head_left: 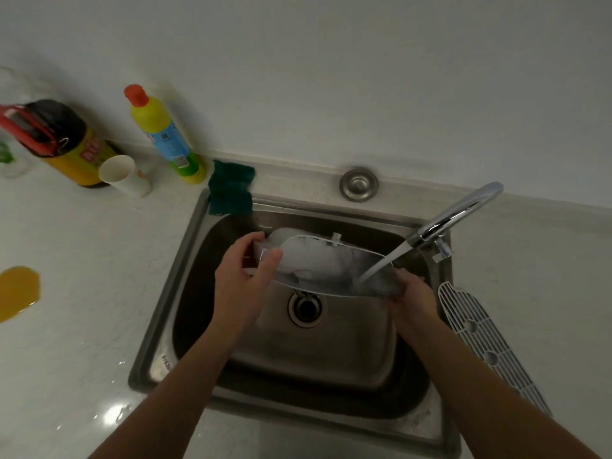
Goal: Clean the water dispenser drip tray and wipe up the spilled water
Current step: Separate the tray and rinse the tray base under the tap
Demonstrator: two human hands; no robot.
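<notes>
**A:** How am I holding it?

**B:** Your left hand [243,273] grips the drip tray [318,263] at its left end and your right hand [410,299] clasps the right end. The tray is tilted over the sink [331,352], under the faucet [463,210] stream. Slide it sideways so water sweeps the whole basin (low edge toward the drain).

**A:** And what's around?

**B:**
- One tray.
- One slotted grille [480,339] on the counter [82,243], right of the sink.
- One green scouring pad [231,188].
- Two bottles: a dark bottle [66,144] and a yellow detergent bottle [165,137].
- One paper cup [124,175].
- One orange puddle [18,291], not yet wiped.
</notes>
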